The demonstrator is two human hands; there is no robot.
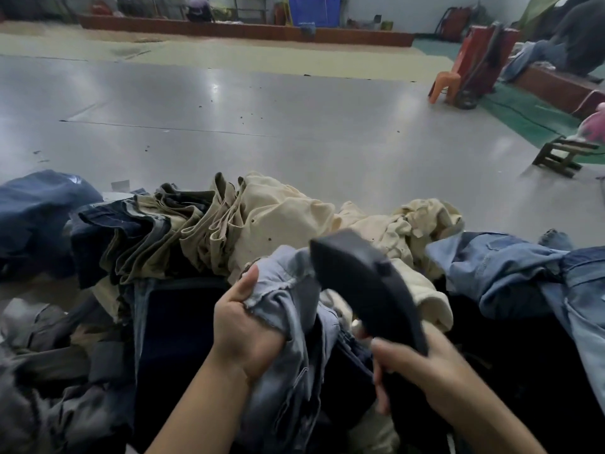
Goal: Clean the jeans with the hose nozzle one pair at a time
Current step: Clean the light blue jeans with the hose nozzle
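Gripping a bunched fold of pale grey-blue jeans (288,309) at its frayed hem, the left hand (244,326) has fingers curled tight round the cloth, thumb on top. Right hand (422,368) wraps the handle of a dark hose nozzle (363,280), fingers closed round it; the nozzle head points up toward 11 o'clock, just beside the held jeans and over them. Whether it touches the cloth, cannot tell. The held pair sits at 6 o'clock, on top of a dark pile. Stacked khaki trousers (196,231) lie at 10 o'clock, cream trousers (294,217) at 12, light blue denim (510,270) at 3, navy denim (36,208) at 9. Pile edge runs left to right across mid-frame; beyond it a wide grey floor (262,119) opens toward 12. An orange plastic chair (447,85) and a small wooden stool (561,157) stand at 2 o'clock, well apart from the hands.
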